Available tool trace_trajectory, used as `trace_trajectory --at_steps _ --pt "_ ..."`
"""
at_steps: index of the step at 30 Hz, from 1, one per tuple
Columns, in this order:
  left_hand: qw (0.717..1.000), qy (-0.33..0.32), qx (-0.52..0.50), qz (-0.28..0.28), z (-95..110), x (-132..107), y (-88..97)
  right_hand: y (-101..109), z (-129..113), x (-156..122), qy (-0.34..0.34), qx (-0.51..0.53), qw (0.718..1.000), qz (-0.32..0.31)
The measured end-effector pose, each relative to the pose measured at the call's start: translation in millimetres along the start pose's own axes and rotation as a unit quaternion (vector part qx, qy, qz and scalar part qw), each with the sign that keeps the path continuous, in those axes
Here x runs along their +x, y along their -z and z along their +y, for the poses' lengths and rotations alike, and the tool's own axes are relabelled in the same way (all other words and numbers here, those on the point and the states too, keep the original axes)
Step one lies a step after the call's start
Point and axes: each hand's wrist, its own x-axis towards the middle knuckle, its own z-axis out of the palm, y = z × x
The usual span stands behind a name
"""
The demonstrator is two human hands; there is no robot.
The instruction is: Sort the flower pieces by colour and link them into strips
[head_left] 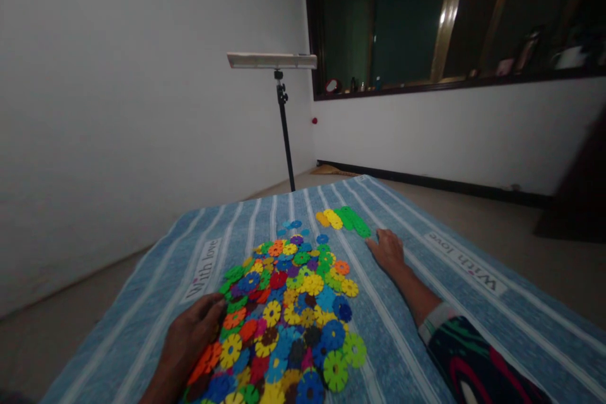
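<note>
A heap of flower-shaped, notched plastic discs (272, 314) in many colours spreads over the middle of the cloth. My left hand (194, 328) rests against the heap's left edge, palm down, fingers loosely bent and holding nothing I can see. Farther back, a slanting row of overlapping discs runs from orange discs (322, 219) through yellow discs (333, 219) to green discs (353, 221). At the near right end of that row is my right hand (389, 251), low over the cloth with its fingers apart. Its fingertips are close to the last green disc; whether they touch it I cannot tell.
A blue striped cloth (392, 328) with "With love" lettering covers the table. Several blue discs (294, 225) lie loose behind the heap. Beyond the table stands a lamp (272, 62) on a black pole (286, 132), with a window ledge (407, 89) at the right.
</note>
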Motion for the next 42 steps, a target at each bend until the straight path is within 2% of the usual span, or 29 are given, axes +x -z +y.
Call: trace_trajectory --at_steps 4,11,20,25,31,42 --pt "1.0 -0.006 0.005 -0.007 2.1 0.3 1.8 1.2 -7.9 0.7 -0.004 -0.015 1.0 -0.01" --pt "1.0 0.006 -0.006 0.011 9.4 -3.6 5.2 -4.6 -17.4 8.3 0.006 -0.033 0.999 0.019" --pt "1.0 0.001 -0.022 0.013 8.7 -2.9 4.2 -9.8 -16.3 11.3 0.011 -0.048 0.999 0.023" --pt "1.0 0.014 -0.008 0.0 14.7 -8.7 2.0 -6.7 -12.5 1.3 0.022 -0.066 0.998 0.008" --pt "1.0 -0.011 -0.008 -0.009 4.6 -9.0 -4.8 -2.1 -8.1 -18.9 0.041 -0.088 0.995 -0.012" --pt "1.0 -0.025 0.003 0.009 6.3 -6.6 1.0 9.2 -9.4 -53.8 0.072 -0.067 0.995 0.002"
